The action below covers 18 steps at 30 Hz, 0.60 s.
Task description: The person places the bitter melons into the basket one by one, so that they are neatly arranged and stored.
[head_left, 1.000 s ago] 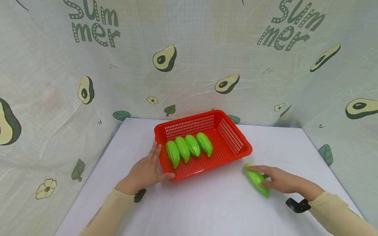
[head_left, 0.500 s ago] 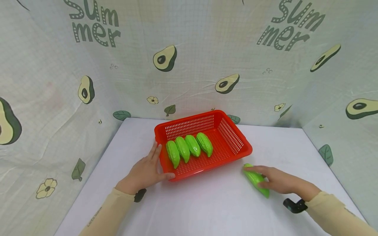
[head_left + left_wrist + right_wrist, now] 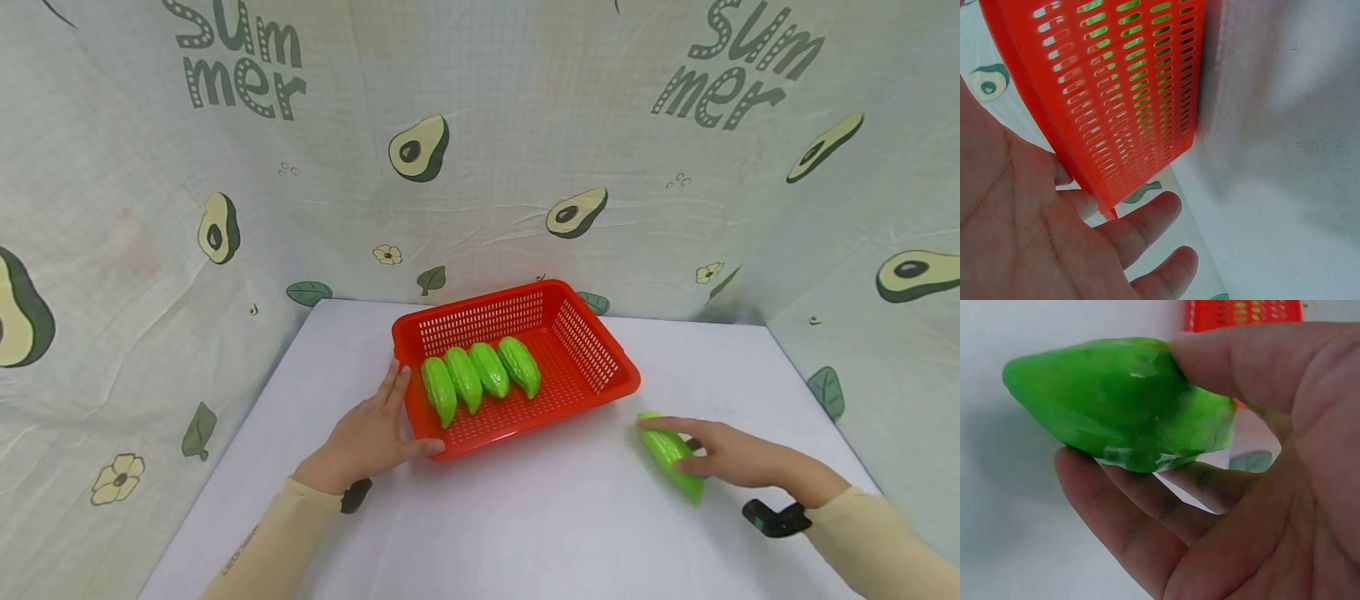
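In the head view my right hand (image 3: 738, 454) pinches a bright green, bumpy bitter melon (image 3: 670, 457) between thumb and fingers, right of the basket and close over the table. The right wrist view shows the thumb on one side of this bitter melon (image 3: 1104, 394) and the fingers along the other. My left hand (image 3: 367, 442) rests on the left end of a red slotted basket (image 3: 525, 423), fairly straight fingers along its rim and thumb at the near corner. Several more bitter melons (image 3: 489, 370) lie side by side in the basket's left half.
The basket stands on a white-covered table (image 3: 510, 517), slightly angled, near its back edge. Behind and on both sides hangs a pale cloth (image 3: 495, 150) printed with avocados and lettering. A black wrist strap piece (image 3: 776, 518) sits under the right wrist.
My right hand has shifted a little to the right with the bitter melon, away from the basket. The left hand and the basket have stayed in place.
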### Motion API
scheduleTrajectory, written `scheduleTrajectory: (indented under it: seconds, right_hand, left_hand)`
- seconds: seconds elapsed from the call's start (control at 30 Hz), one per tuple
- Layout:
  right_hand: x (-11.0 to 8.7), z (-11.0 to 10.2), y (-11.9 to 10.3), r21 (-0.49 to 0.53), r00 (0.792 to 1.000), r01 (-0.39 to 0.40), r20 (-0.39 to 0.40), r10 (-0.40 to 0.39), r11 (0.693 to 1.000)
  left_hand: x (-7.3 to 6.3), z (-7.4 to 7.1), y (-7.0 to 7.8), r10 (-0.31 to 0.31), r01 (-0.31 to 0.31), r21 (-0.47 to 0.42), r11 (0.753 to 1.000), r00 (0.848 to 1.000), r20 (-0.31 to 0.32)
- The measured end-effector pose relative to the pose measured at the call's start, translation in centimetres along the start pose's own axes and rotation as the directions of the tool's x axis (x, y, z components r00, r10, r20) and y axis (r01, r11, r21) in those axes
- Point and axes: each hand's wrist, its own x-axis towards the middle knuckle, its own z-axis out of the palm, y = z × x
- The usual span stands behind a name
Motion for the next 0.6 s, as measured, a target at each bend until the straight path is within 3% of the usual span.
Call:
scheduleTrajectory:
  seconds: [0.27, 0.6]
  right_hand:
    - [-2.5, -4.2, 0.1, 0.072, 1.0, 0.028, -0.01, -0.028, 0.997]
    - [-2.6, -9.8, -4.0, 0.015, 0.995, 0.058, -0.08, -0.057, 0.998]
  left_hand:
    - [0.1, 0.2, -0.2, 0.0, 0.0, -0.004, 1.0, 1.0, -0.002]
    - [0.0, 0.2, -0.3, 0.01, -0.01, -0.004, 1.0, 1.0, -0.009]
